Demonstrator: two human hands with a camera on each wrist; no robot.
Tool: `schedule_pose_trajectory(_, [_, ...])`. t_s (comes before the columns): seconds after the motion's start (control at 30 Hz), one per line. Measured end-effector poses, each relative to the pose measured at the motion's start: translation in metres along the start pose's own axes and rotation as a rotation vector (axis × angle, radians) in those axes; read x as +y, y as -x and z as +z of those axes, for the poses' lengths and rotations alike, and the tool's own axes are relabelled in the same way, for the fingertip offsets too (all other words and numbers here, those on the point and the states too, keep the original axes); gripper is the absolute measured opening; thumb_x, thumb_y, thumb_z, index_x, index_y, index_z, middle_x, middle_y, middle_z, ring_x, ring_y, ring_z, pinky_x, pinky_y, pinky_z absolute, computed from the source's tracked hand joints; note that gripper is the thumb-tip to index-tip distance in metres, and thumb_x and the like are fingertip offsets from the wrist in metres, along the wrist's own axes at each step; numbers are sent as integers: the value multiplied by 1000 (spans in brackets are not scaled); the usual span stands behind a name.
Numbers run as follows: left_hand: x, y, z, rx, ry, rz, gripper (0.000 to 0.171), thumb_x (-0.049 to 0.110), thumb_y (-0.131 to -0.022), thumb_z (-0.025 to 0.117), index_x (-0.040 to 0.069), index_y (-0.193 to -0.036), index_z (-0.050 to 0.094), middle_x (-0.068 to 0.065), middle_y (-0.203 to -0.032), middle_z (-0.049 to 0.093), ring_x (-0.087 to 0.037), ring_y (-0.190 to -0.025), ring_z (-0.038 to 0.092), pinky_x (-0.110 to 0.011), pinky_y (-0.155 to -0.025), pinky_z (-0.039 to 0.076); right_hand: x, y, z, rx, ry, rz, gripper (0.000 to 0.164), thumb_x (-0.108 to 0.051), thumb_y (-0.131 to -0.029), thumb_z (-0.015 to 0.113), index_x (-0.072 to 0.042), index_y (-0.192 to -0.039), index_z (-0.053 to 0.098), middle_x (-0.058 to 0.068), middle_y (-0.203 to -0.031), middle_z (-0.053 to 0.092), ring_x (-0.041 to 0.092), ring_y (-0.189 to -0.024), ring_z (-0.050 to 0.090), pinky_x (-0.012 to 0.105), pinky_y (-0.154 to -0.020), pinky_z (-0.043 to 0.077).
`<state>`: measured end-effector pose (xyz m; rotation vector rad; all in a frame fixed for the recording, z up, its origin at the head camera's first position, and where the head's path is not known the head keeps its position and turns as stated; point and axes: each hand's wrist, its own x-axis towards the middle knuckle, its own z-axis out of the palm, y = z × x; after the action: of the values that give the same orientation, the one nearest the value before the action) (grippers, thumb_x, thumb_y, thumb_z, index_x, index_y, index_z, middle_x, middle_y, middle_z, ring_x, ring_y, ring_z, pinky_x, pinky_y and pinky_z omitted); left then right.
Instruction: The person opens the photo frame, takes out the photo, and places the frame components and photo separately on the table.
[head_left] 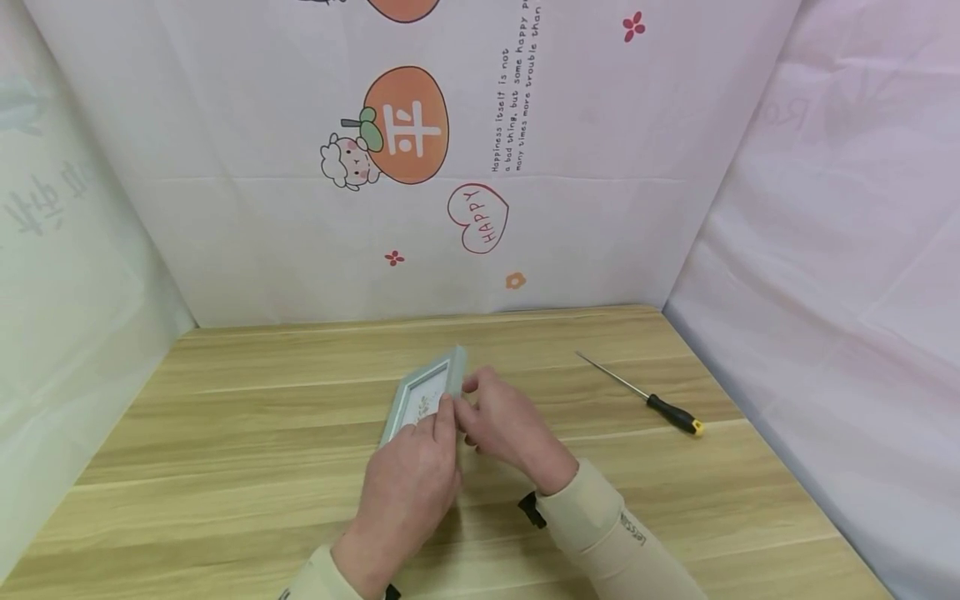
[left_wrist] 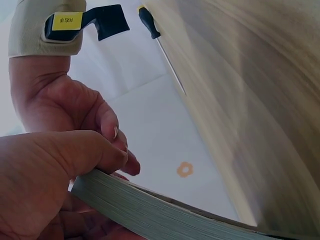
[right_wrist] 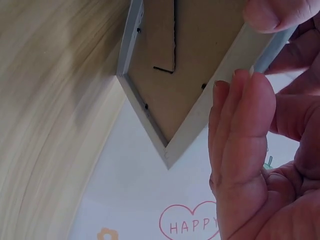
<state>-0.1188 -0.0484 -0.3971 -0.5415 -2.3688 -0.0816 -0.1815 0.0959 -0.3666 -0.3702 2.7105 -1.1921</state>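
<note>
A pale grey-green picture frame (head_left: pixel 456 367) is tilted up over the table, its front with a white picture toward the head camera. My left hand (head_left: pixel 416 479) grips its near right side, with the thumb (left_wrist: pixel 95 150) on the back edge and the other fingers on the front. My right hand (head_left: pixel 510 425) is at the right side of the frame, its fairly straight fingers (right_wrist: pixel 245 120) right at the rim. The right wrist view shows the brown backboard (right_wrist: pixel 195 50), with small black tabs and a stand flap (right_wrist: pixel 157 32).
A screwdriver (head_left: pixel 675 414) with a black and yellow handle lies on the wood-grain table (head_left: pixel 247 467) to the right. White printed cloth (head_left: pixel 585 208) walls off the back, and plain-looking cloth (head_left: pixel 840 292) borders the right side.
</note>
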Motion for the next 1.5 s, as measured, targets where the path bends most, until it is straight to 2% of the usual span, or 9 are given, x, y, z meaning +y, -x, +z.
schedule_pose_trajectory(0.13, [-4, -1, -2, 29, 1, 12, 51, 14, -76, 63, -6, -123, 61, -13, -84, 70, -18, -53, 54, -29, -37, 42, 3, 0, -2, 2, -43, 16, 41, -36, -98, 47, -3, -124, 48, -1, -74, 67, 17, -64, 64, 33, -55, 55])
schedule_pose_trajectory(0.3, [-9, -3, -5, 96, 12, 29, 40, 11, -77, 61, -5, -112, 67, -14, -83, 70, -20, -53, 57, -31, -36, 44, 7, -1, -2, 2, -39, 16, 37, -33, -98, 46, -4, -121, 49, 1, -76, 66, 17, -64, 64, 32, -55, 55])
schedule_pose_trajectory(0.47, [-14, -4, -7, 110, 34, 21, 37, 11, -77, 60, -5, -110, 69, -14, -86, 70, -22, -57, 60, -32, -38, 46, 11, -2, -2, -20, 23, 5, 36, -31, -98, 49, -2, -120, 54, 1, -74, 65, 16, -63, 63, 31, -55, 54])
schedule_pose_trajectory(0.67, [-18, -4, -10, 121, 22, 18, 37, 12, -76, 63, -5, -109, 70, -13, -85, 70, -19, -59, 61, -29, -40, 46, 16, -4, 0, -71, 149, 1, 40, -33, -98, 52, -1, -120, 60, -2, -67, 64, 12, -57, 61, 33, -63, 53])
schedule_pose_trajectory(0.8, [-20, -4, -10, 141, 11, 10, 38, 11, -75, 64, -6, -108, 69, -14, -86, 70, -21, -60, 62, -31, -39, 46, 19, -6, 2, -98, 173, 14, 41, -33, -98, 52, -1, -121, 60, -1, -67, 64, 12, -58, 61, 34, -64, 52])
schedule_pose_trajectory(1.1, [-25, -1, -11, 186, 53, -50, 35, 9, -77, 60, -7, -107, 68, -17, -87, 70, -24, -58, 61, -31, -37, 45, 25, -5, 7, -125, 203, 24, 39, -34, -97, 54, -2, -118, 62, 1, -69, 65, 13, -57, 60, 37, -67, 51])
schedule_pose_trajectory(1.33, [-31, 1, -11, 197, 80, -97, 34, 7, -77, 59, -6, -107, 69, -16, -88, 71, -25, -60, 64, -31, -38, 46, 30, -6, 10, -141, 226, 15, 40, -30, -96, 54, 0, -122, 62, 3, -69, 67, 12, -55, 61, 44, -85, 51])
schedule_pose_trajectory(1.5, [-35, 3, -11, 168, 110, -144, 35, 9, -78, 60, -6, -109, 68, -15, -89, 70, -26, -62, 63, -34, -39, 47, 32, -7, 12, -155, 242, 19, 41, -28, -96, 54, 1, -124, 61, 3, -69, 67, 11, -56, 61, 46, -90, 50])
